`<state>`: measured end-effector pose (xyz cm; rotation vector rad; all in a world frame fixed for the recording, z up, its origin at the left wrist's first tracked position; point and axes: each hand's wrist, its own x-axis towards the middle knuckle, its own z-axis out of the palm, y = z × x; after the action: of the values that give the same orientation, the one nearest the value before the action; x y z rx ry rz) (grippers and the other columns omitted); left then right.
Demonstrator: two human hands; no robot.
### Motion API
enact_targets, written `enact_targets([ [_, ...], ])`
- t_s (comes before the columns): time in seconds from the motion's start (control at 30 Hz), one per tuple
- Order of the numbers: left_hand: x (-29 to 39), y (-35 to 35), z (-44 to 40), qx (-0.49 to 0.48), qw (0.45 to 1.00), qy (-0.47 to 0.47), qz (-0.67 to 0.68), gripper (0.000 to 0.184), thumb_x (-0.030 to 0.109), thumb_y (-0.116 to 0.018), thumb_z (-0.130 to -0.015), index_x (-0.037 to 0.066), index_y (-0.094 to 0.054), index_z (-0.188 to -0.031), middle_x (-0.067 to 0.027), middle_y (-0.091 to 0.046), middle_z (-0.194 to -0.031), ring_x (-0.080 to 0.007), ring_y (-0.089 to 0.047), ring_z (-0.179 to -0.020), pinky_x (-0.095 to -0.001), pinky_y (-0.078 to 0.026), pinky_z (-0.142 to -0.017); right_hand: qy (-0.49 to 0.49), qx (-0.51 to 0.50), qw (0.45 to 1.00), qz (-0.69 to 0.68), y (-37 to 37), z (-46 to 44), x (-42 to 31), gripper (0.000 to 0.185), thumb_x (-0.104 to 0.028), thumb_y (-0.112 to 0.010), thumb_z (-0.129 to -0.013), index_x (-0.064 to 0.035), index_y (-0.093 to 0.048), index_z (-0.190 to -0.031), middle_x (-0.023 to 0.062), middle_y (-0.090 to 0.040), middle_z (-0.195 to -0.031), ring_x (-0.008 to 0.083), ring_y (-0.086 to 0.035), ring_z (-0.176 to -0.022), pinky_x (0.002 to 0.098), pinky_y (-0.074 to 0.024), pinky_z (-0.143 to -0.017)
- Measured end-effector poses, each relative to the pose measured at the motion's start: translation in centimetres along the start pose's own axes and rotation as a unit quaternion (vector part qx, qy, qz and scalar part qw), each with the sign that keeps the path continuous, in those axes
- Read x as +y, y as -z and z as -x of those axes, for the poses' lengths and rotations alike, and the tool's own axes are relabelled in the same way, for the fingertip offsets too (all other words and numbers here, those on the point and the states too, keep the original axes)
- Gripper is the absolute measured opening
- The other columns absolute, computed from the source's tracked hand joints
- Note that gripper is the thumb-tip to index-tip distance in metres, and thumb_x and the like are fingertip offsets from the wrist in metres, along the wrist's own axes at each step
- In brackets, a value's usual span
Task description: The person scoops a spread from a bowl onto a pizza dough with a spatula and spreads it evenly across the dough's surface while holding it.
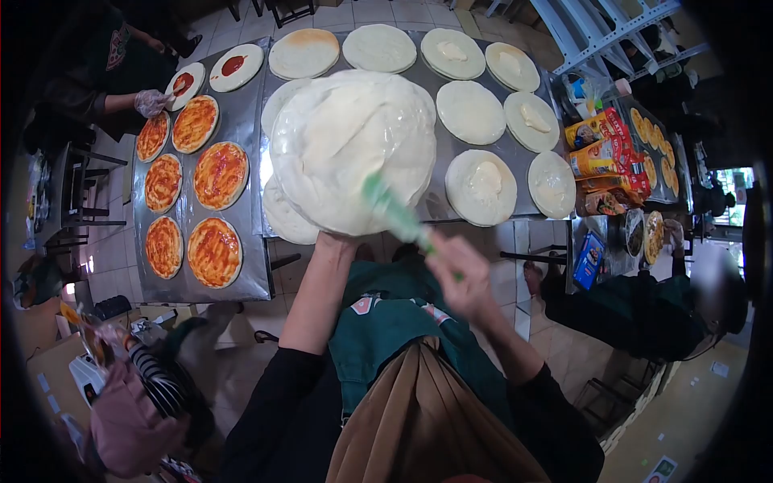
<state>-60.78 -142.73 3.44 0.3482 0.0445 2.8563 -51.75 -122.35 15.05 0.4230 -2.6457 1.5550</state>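
A large round dough base (322,137) coated with creamy white spread is raised close to the camera, above the metal table. My left hand is under it, hidden by the dough; only the wrist and forearm show below its near edge. In my right hand (460,272), closed round the handle, is a green spatula or brush (386,205), blurred by motion. Its head lies against the spread near the lower right of the dough. Behind and right are pale bases, some with dabs of white spread, such as one base (481,187).
Left, a metal table (259,282) bears several red-sauced bases (215,251); a co-worker's gloved hand (150,102) is at one. Right are orange packets (596,157), a blue packet (589,259) and another person (636,314). A person in stripes (153,374) is at lower left.
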Motion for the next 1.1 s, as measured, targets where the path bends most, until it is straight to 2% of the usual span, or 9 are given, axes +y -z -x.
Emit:
enact_targets([
  [0.1, 0.1, 0.2, 0.1, 0.024, 1.0, 0.005, -0.012, 0.061, 0.05, -0.045, -0.092, 0.013, -0.038, -0.14, -0.0125, -0.047, -0.137, -0.0309, -0.049, -0.123, -0.0505, -0.041, -0.103, 0.027, -0.056, 0.998, -0.027, 0.8, -0.6, -1.5, 0.042, 0.001, -0.062, -0.084, -0.0044, -0.058, -0.125, 0.0074, -0.056, -0.076, 0.0122, -0.054, -0.068, 0.0257, -0.0455, -0.062],
  [0.2, -0.6, -0.1, 1.3, 0.04, 0.999, 0.022, -0.019, 0.061, 0.05, -0.045, -0.092, 0.013, -0.038, -0.14, -0.0123, -0.047, -0.137, -0.0308, -0.049, -0.123, -0.0504, -0.041, -0.103, -0.061, 0.044, 0.997, -0.012, 3.2, -5.1, -0.9, 0.035, -0.006, -0.054, -0.091, -0.0022, -0.057, -0.125, 0.0085, -0.058, -0.074, 0.0103, -0.054, -0.067, 0.0249, -0.0454, -0.061],
  [0.4, -1.3, -0.1, 1.3, 0.074, 0.996, 0.03, -0.04, 0.061, 0.05, -0.044, -0.092, 0.014, -0.037, -0.14, -0.0119, -0.046, -0.138, -0.0305, -0.049, -0.123, -0.0501, -0.041, -0.103, 0.096, -0.083, 0.989, 0.078, 0.2, -2.7, -1.8, 0.041, -0.001, -0.065, -0.081, -0.0087, -0.062, -0.12, 0.0135, -0.062, -0.081, 0.0247, -0.061, -0.066, 0.0309, -0.0499, -0.063],
  [0.5, -2.1, 0.1, 2.6, 0.105, 0.993, 0.031, -0.046, 0.06, 0.05, -0.044, -0.093, 0.014, -0.037, -0.14, -0.0117, -0.046, -0.138, -0.0304, -0.049, -0.123, -0.05, -0.041, -0.103, 0.07, -0.131, 0.988, 0.052, 1.6, -1.7, -1.4, 0.041, -0.005, -0.062, -0.085, -0.0152, -0.059, -0.125, 0.0102, -0.06, -0.074, 0.0249, -0.06, -0.061, 0.0344, -0.0492, -0.058],
  [0.6, -2.4, 0.2, 3.5, 0.128, 0.99, 0.035, -0.054, 0.06, 0.05, -0.044, -0.093, 0.014, -0.037, -0.141, -0.0115, -0.046, -0.138, -0.0303, -0.049, -0.123, -0.0498, -0.041, -0.103, -0.044, 0.051, 0.997, 0.041, 3.6, -4.1, 1.4, 0.034, -0.007, -0.06, -0.088, -0.0111, -0.062, -0.122, 0.0098, -0.054, -0.068, 0.0207, -0.058, -0.06, 0.0315, -0.0474, -0.056],
  [0.77, -2.0, 0.8, 2.5, 0.157, 0.984, 0.042, -0.071, 0.06, 0.05, -0.043, -0.093, 0.015, -0.036, -0.141, -0.0112, -0.046, -0.138, -0.0301, -0.049, -0.123, -0.0496, -0.041, -0.103, 0.011, -0.151, 0.984, 0.09, 1.5, 0.8, -1.2, 0.04, -0.01, -0.061, -0.087, -0.0152, -0.058, -0.127, 0.0094, -0.052, -0.068, 0.0239, -0.055, -0.057, 0.0362, -0.0462, -0.056],
  [0.93, -3.1, 1.2, 3.2, 0.196, 0.974, 0.063, -0.091, 0.06, 0.05, -0.043, -0.093, 0.015, -0.036, -0.141, -0.0109, -0.046, -0.138, -0.0299, -0.049, -0.123, -0.0493, -0.041, -0.103, -0.08, 0.008, 0.996, 0.042, 4.5, -1.2, 2.3, 0.034, -0.011, -0.062, -0.087, -0.0057, -0.061, -0.121, 0.0113, -0.053, -0.067, 0.0232, -0.053, -0.055, 0.0357, -0.0452, -0.054],
  [1.03, -3.4, 1.4, 2.9, 0.21, 0.97, 0.074, -0.101, 0.059, 0.05, -0.042, -0.094, 0.016, -0.035, -0.142, -0.0107, -0.046, -0.138, -0.0298, -0.048, -0.123, -0.0492, -0.041, -0.103, 0.012, -0.027, 0.991, 0.128, 3.3, 0.9, 4.3, 0.036, -0.011, -0.063, -0.087, -0.0079, -0.061, -0.122, 0.0115, -0.053, -0.067, 0.0239, -0.051, -0.055, 0.036, -0.0448, -0.054],
  [1.1, -4.0, 2.0, 2.9, 0.206, 0.972, 0.071, -0.085, 0.059, 0.05, -0.042, -0.094, 0.015, -0.036, -0.141, -0.0106, -0.046, -0.138, -0.0298, -0.049, -0.123, -0.0491, -0.041, -0.102, -0.047, -0.106, 0.989, 0.092, 2.3, 2.8, 0.6, 0.037, -0.01, -0.064, -0.085, -0.0125, -0.062, -0.122, 0.0112, -0.051, -0.065, 0.0253, -0.052, -0.056, 0.0363, -0.0447, -0.054],
])
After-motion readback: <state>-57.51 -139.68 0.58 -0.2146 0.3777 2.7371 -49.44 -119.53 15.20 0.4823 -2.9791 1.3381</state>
